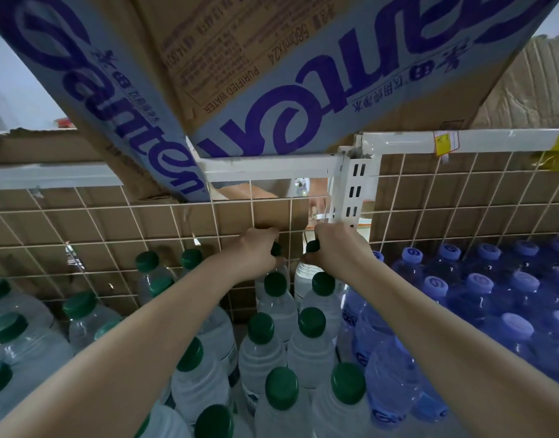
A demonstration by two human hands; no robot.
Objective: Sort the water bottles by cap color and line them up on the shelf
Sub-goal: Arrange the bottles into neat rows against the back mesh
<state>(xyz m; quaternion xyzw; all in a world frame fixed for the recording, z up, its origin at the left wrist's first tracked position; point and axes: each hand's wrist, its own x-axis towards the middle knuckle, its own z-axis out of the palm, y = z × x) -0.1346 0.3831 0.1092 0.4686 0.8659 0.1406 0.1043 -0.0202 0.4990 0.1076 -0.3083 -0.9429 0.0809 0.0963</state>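
Both my arms reach deep into the shelf, up to the wire grid back (113,235). My left hand (256,251) grips the neck of a green-capped bottle (275,249) at the back of the rows. Beside it my right hand (338,248) grips a second green-capped bottle (303,279) by its neck, the cap showing above the fingers. Several clear bottles with green caps (273,284) stand in rows below and to the left. On the right stand several blue bottles with pale purple caps (480,282).
A cardboard water carton (271,74) with purple lettering hangs overhead on the upper white shelf rail (265,165). A white slotted upright (354,191) stands just behind my right hand. Brown cardboard lines the grid. A gap of bare shelf shows left of the centre green rows.
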